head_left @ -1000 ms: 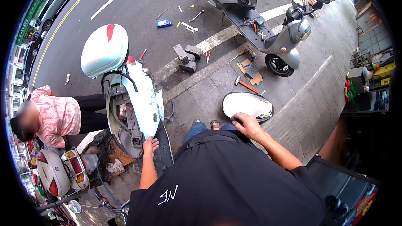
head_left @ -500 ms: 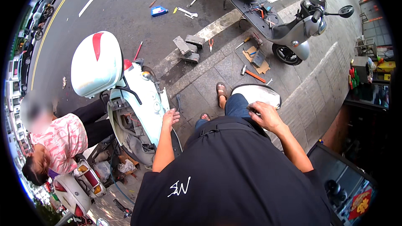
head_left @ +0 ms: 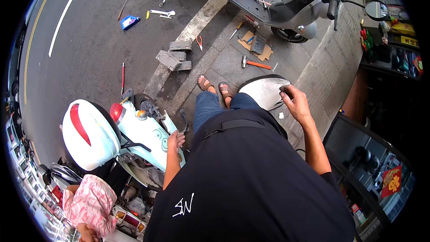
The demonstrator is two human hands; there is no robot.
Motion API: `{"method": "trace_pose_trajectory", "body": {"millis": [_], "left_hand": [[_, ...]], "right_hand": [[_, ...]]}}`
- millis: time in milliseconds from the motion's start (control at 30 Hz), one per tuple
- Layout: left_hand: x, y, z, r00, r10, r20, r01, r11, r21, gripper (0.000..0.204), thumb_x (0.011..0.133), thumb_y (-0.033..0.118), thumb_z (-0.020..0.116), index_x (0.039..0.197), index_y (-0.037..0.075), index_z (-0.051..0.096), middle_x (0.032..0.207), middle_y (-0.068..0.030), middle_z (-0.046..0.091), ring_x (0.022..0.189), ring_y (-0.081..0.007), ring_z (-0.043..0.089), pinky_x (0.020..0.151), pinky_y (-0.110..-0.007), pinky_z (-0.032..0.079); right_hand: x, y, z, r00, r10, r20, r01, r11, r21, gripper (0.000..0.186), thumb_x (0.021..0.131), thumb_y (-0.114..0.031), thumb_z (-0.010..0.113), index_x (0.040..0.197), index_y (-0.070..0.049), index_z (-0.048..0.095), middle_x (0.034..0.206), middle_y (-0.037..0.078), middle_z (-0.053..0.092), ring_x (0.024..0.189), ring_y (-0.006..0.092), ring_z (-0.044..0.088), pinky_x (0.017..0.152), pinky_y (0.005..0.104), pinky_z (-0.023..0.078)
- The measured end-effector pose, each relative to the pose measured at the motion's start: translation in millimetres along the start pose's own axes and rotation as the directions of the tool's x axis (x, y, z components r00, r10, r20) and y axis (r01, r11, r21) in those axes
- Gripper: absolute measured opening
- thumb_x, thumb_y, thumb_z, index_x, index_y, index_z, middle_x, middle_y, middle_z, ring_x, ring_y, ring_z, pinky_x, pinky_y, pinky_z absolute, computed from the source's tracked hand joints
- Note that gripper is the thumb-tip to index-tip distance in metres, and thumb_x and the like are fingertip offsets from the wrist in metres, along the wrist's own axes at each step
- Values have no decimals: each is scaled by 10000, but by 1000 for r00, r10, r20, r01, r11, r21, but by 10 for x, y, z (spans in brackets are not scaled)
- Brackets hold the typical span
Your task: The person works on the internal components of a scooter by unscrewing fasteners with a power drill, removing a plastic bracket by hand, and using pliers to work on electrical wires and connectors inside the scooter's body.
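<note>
My left hand (head_left: 176, 140) hangs with its fingers stretched out beside the pale mint scooter (head_left: 154, 132), close to its side panel. Nothing shows in that hand. My right hand (head_left: 295, 103) is raised with curled fingers, thumb and fingertips together. Something small and dark seems to be between them, too small to name. Just left of it is a smooth white curved shell (head_left: 264, 90) with a black edge, partly hidden by my leg. A white top box (head_left: 89, 134) with a red reflector sits on the mint scooter.
Ahead lie a hammer (head_left: 257, 64), pliers (head_left: 199, 43), grey blocks (head_left: 181, 45), spanners (head_left: 161, 13) and a blue bottle (head_left: 130, 22). A grey scooter (head_left: 286, 11) stands at the far right. A person in a pink shirt (head_left: 93, 204) is at lower left. A glass case (head_left: 363, 166) borders the right.
My view has shifted, so the mint scooter and the person appear lower. My feet now stand side by side. My right hand has risen a little from the white shell.
</note>
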State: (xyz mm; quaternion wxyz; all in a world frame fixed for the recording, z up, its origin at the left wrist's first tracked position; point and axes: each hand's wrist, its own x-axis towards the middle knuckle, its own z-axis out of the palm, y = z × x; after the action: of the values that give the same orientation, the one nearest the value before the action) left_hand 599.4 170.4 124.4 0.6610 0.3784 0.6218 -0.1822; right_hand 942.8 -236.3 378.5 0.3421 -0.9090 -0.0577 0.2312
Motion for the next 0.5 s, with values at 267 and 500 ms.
{"method": "trace_pose_trajectory", "body": {"millis": [267,500], "left_hand": [[1088,2416,451,965,262,-6,-257,949,185,270,941,280,511,1092,62,565,928,-98,668,719,-177,648,562,-278,521],[1558,3870,2096,834,537,123,-551,806,216,353,944,257,507,1219,41,552,981,-95,668,812,-150,637,681,-268,499]], "right_hand": [[-443,202,14,909,354,-221,-349,935,63,218,853,-157,607,993,11,609,868,163,661,796,246,656,739,330,493],[680,398,-126,956,294,3,-288,937,-195,230,847,-212,578,940,-6,619,834,202,650,797,363,641,713,404,491]]}}
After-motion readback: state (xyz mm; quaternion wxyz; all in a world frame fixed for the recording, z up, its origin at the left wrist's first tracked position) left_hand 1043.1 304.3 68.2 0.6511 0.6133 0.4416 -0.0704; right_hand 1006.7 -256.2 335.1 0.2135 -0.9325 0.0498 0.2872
